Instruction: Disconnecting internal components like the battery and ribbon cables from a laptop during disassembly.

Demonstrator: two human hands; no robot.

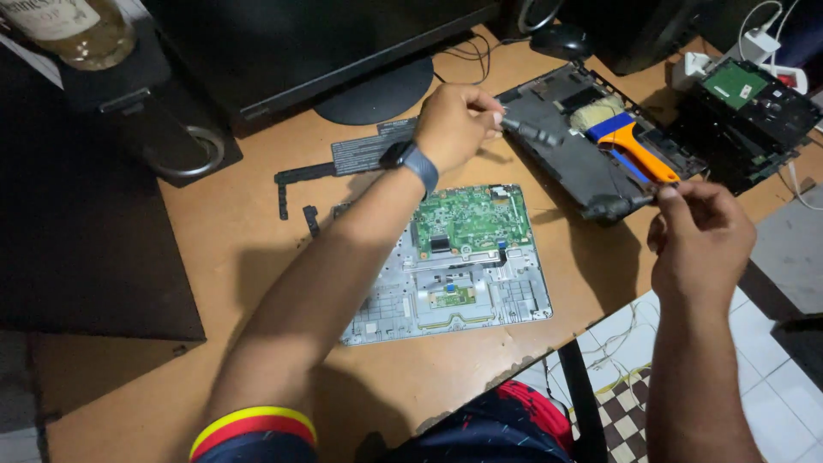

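Upper centre, the left hand [452,124] pinches one dark rod [533,133]; right of centre, the right hand [699,236] pinches one black part [610,207], above one green motherboard [467,219].

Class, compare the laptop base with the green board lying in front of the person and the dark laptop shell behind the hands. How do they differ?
The laptop base is silver-grey and carries a green circuit board; the dark shell is black-grey, with an orange-handled brush resting on it. The base lies nearer the person, the shell farther back. Both lie flat and opened on the brown desk.
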